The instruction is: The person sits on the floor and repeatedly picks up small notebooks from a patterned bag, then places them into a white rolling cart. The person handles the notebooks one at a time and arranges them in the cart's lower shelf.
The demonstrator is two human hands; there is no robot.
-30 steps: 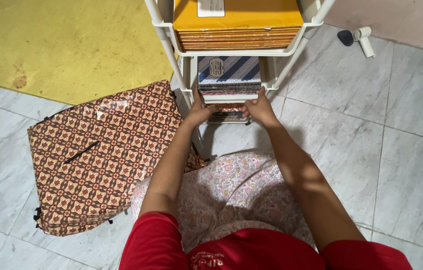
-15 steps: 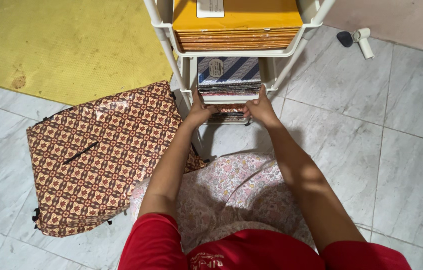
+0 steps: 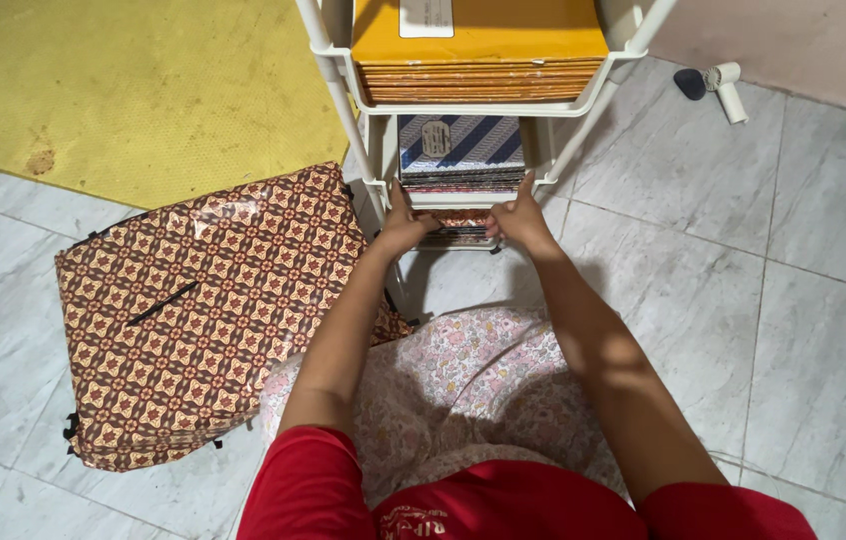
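Observation:
A white tiered trolley rack (image 3: 345, 110) stands in front of me. Its top shelf holds a stack of yellow-brown envelopes (image 3: 480, 45); the middle shelf holds a stack of flat packs topped by a blue striped one (image 3: 461, 148). On the lowest shelf lies a stack of brown patterned packs (image 3: 459, 224). My left hand (image 3: 401, 226) grips that low stack at its left end. My right hand (image 3: 522, 220) grips its right end. My fingertips are hidden under the middle shelf's rim.
A large pile of brown patterned packs in clear wrap (image 3: 205, 310) lies on the tiled floor to my left, bound with black straps. A yellow mat (image 3: 133, 90) lies behind it. A small white handheld fan (image 3: 719, 82) rests on the floor at the back right.
Both hands stay on the low stack; the view has shifted slightly, and the hands sit a little higher against the shelf.

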